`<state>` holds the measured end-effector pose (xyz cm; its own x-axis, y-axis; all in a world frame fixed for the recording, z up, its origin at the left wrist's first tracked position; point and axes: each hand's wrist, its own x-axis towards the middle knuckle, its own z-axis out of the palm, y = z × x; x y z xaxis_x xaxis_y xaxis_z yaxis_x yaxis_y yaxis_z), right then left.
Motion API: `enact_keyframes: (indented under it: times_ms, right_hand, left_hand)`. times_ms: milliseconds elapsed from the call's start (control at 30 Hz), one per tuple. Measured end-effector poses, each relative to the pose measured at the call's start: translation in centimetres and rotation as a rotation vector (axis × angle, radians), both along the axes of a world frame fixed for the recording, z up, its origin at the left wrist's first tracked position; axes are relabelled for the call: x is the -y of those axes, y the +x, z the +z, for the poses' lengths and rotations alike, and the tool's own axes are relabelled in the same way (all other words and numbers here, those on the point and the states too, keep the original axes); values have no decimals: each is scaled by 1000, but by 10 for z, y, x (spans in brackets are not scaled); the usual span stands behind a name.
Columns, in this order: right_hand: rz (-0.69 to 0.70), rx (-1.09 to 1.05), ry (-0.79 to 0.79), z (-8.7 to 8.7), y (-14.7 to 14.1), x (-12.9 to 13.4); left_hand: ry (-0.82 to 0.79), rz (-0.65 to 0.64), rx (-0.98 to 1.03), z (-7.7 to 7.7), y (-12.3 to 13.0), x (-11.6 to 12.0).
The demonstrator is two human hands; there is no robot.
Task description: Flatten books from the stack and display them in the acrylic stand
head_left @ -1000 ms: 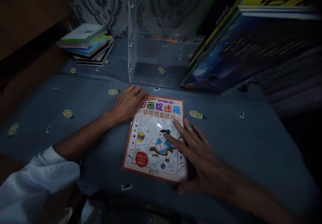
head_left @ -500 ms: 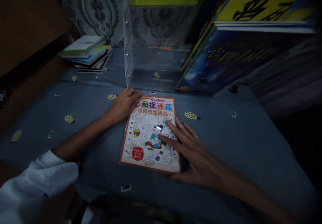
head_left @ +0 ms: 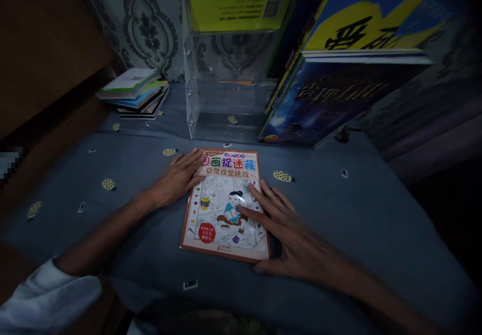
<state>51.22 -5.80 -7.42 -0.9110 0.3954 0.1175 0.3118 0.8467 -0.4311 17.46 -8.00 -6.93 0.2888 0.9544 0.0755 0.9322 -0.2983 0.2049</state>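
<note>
Picture book (head_left: 222,214) lying flat, frame middle. Left hand (head_left: 181,178) lying loosely open on top left corner, right hand (head_left: 284,220) resting wide open on right edge; neither gripping. One hand pushing harder could be skidding it. Clear rack (head_left: 191,86), upper middle, and blue book (head_left: 327,99), upper right, blocking way. Book pile (head_left: 131,94) sitting upper left.

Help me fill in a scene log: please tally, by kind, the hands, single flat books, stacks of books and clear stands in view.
Hands: 2, the left hand and the right hand
Single flat books: 1, the picture-covered book
Stacks of books: 1, the stack at far left
Clear stands: 1, the clear stand
Total: 5
</note>
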Motion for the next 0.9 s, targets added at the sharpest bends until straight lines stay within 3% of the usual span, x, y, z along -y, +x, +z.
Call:
enact_keyframes:
  times_ms: [267,500,900]
  right_hand:
    - [6,65,-50,6,-2,1]
    - [6,64,-88,8,-2,0]
    - [-3,76,-144,16,-2,1]
  left_hand:
    - [17,-53,-36,15,4,-6]
    - [107,-231,-36,19,36,-34]
    - [105,-352,-80,20,84,-80]
